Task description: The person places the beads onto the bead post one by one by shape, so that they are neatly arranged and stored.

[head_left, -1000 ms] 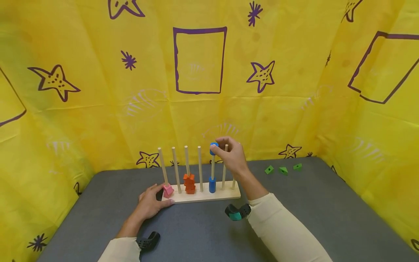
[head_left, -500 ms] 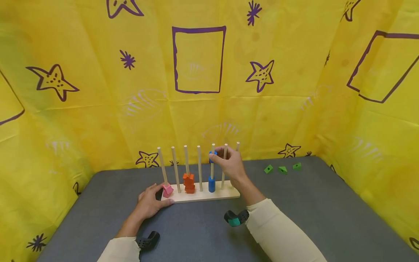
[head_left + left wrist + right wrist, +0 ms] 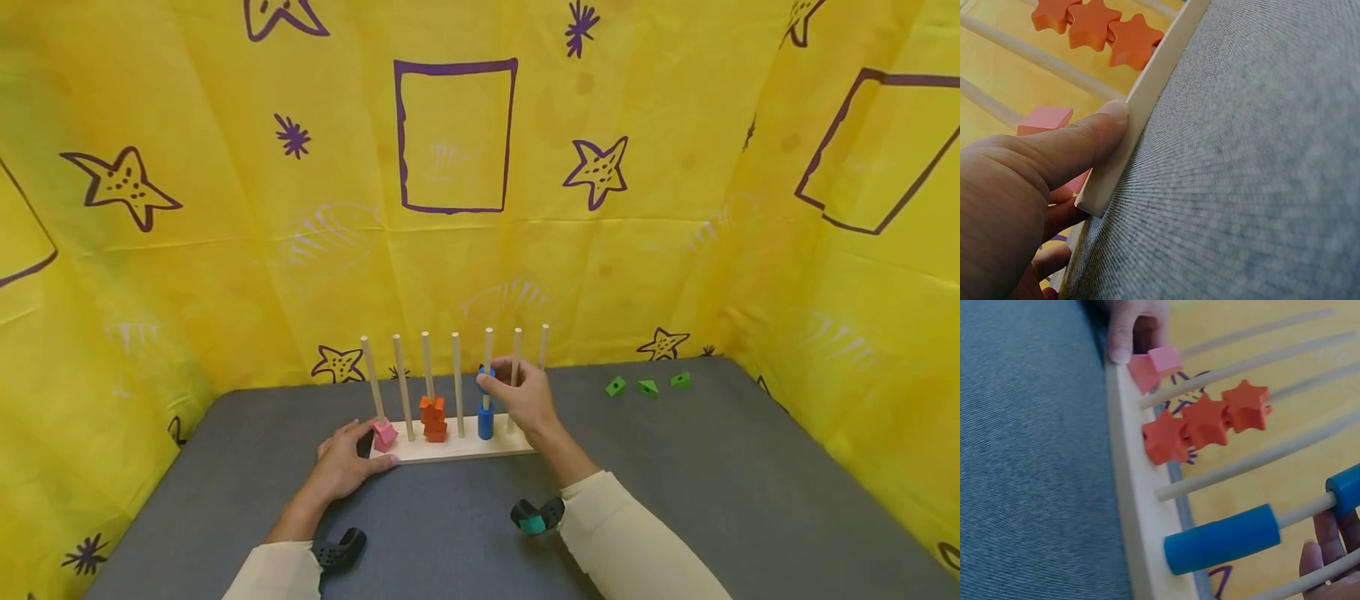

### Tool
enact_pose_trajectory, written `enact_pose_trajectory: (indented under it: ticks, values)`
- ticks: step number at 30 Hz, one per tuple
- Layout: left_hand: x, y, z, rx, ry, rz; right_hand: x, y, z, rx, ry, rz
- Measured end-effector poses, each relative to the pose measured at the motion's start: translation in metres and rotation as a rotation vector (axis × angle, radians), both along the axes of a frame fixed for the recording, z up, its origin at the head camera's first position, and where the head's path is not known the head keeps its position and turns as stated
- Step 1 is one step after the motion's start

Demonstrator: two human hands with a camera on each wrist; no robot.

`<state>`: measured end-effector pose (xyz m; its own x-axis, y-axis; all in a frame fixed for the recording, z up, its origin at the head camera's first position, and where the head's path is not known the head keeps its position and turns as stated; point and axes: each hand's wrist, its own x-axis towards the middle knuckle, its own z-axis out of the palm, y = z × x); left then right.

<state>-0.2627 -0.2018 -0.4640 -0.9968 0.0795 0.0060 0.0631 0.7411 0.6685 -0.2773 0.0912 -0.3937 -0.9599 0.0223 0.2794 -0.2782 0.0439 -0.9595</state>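
Note:
A pale wooden pegboard (image 3: 468, 451) with several upright pegs stands on the table. My left hand (image 3: 343, 462) grips its left end, thumb on the front edge and fingers behind. My right hand (image 3: 528, 402) pinches a blue cylinder bead (image 3: 486, 380), which is threaded on a peg partway down. Below it on the same peg sits a blue cylinder stack (image 3: 1222, 539), with a stretch of bare peg between. Three orange star beads (image 3: 1205, 420) are stacked on another peg. Pink block beads (image 3: 385, 437) sit low on the leftmost peg, beside my left hand.
Green triangular beads (image 3: 616, 387) lie apart on the grey table (image 3: 450, 533), to the right of the pegboard. Bare pegs (image 3: 459, 387) stand on either side of the blue one. A yellow patterned cloth (image 3: 465, 275) hangs behind and at the sides.
My right hand has moved down with the blue bead, from the peg's top to partway along it. The left hand stays on the pegboard's end.

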Motion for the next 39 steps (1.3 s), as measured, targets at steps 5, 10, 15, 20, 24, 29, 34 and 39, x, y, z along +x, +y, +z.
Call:
enact_pose_trajectory:
  ticks: [5,10,15,20,24,29,34,39]
  values:
    - [0.0,-0.001,-0.001,-0.005,0.004,-0.004,-0.002,-0.002,-0.011,0.003,0.026,-0.018]
    - [0.0,-0.001,-0.002,-0.008,0.003,-0.004,-0.002,-0.002,-0.02,0.033,0.027,-0.024]
    - [-0.001,-0.001,-0.001,-0.02,0.012,-0.003,0.002,-0.001,-0.022,0.045,0.021,0.003]
    - [-0.001,0.0,-0.001,-0.029,0.025,-0.007,0.006,0.0,-0.023,0.068,0.028,0.005]
    - [-0.001,0.0,-0.001,-0.022,0.056,-0.02,0.0,0.003,-0.034,0.062,0.019,-0.003]
    - [0.0,0.001,0.001,-0.019,0.069,-0.018,0.002,0.007,-0.034,0.014,0.031,0.022]
    - [0.001,0.001,0.001,-0.017,0.062,-0.016,0.01,0.017,-0.024,0.012,0.049,0.057]
    - [0.003,0.002,0.001,-0.015,0.046,-0.006,0.021,0.033,-0.001,0.101,0.063,0.053]
